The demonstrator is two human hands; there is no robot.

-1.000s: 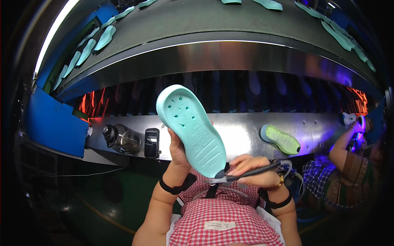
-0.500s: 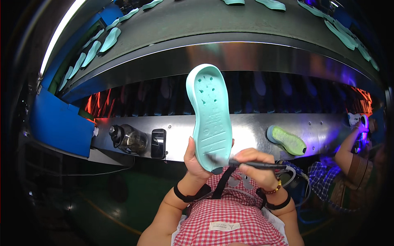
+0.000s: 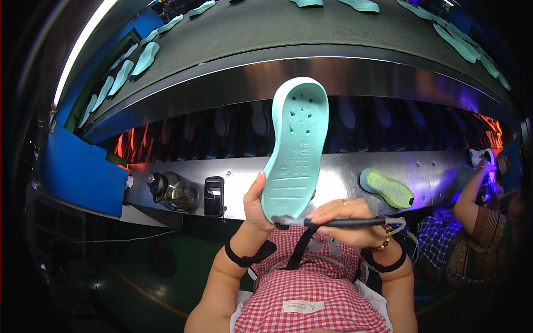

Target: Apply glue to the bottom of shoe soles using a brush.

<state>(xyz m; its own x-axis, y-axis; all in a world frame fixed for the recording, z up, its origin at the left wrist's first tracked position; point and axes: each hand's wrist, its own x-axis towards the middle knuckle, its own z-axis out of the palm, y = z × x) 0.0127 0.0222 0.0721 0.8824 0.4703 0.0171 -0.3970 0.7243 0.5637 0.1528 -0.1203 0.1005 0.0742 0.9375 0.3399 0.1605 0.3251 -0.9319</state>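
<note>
Mint-green shoe sole [image 3: 296, 150] held upright in front of the person's chest, heel end down, its inner face with small holes turned toward the camera. Left hand [image 3: 256, 204] grips the sole's lower left edge, fingers wrapped behind, thumb along the rim. Right hand [image 3: 348, 221] sits just right of the sole's heel, fingers closed on a slim dark pen-like tool [image 3: 338, 223] lying level; the tool's tip touches the sole's bottom edge. A thin cable runs off the tool's right end.

Behind the sole: a long shiny metal ledge [image 3: 427, 177]. On it, left of the sole, a dark phone [image 3: 214, 196] standing up, and farther left a clear bottle [image 3: 172, 190] on its side. Right of the sole, a yellow-green sole [image 3: 387, 188] lying flat on the ledge. Above the sole, a curved grey conveyor [image 3: 266, 28] carrying more mint soles [image 3: 145, 57]. Far right of the sole, another person's arm [image 3: 471, 197] raised toward the ledge. Below the sole, a red checked apron [image 3: 311, 288].
</note>
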